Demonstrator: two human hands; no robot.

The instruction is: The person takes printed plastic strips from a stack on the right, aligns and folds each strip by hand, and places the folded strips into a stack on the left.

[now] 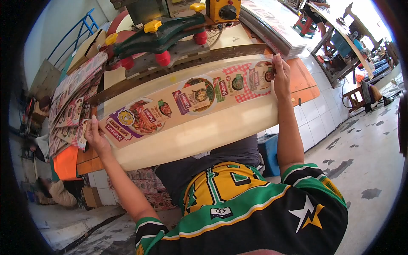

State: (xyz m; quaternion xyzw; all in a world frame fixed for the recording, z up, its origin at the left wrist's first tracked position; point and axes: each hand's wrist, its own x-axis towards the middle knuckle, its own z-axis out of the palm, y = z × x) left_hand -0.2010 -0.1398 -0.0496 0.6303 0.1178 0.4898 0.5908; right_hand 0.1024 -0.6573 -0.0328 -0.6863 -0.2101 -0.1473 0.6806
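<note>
A long printed plastic strip with food pictures and "Mahsuri" labels stretches between my two hands. My left hand pinches its left end, thumb on top. At the upper right, my right hand grips the other end between thumb and fingers. Under the strip lies a pale, smooth sheet that curves down at the near edge. Just beyond it runs a long metal bar, part of a machine with a dark green clamp frame, yellow knobs and red feet.
A pile of printed sheets leans at the left, above an orange sheet. A yellow control box with a black dial sits at the back. Stacked panels lie at the upper right. Other people are partly visible at the left and upper right.
</note>
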